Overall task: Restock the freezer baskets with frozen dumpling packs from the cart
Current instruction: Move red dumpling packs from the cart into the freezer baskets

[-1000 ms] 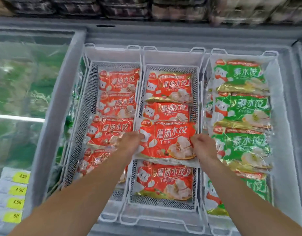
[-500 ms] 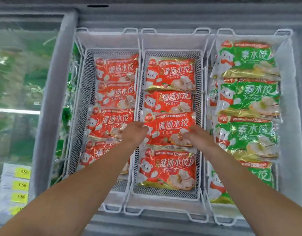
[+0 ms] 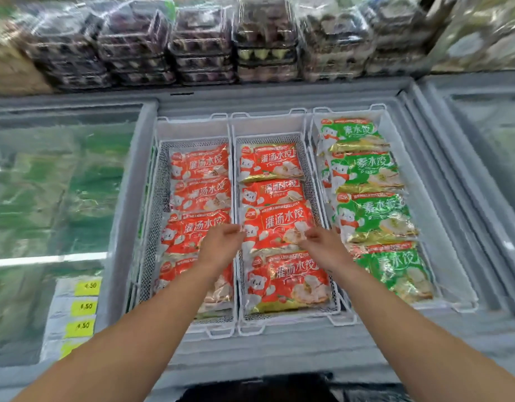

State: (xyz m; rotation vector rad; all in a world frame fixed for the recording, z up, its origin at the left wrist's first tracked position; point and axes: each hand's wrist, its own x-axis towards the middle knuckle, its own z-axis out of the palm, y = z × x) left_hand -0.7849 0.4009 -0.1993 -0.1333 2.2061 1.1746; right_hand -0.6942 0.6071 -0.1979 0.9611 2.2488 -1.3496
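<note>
Two hands — left hand, right hand — loosely curled above red pack.

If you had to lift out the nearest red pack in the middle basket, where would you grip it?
Probably by the near gold-trimmed edge of the nearest red dumpling pack, coming from above at the near end of the middle basket. It lies flat, its far edge tucked under the next pack, and mesh walls crowd both sides.
</note>
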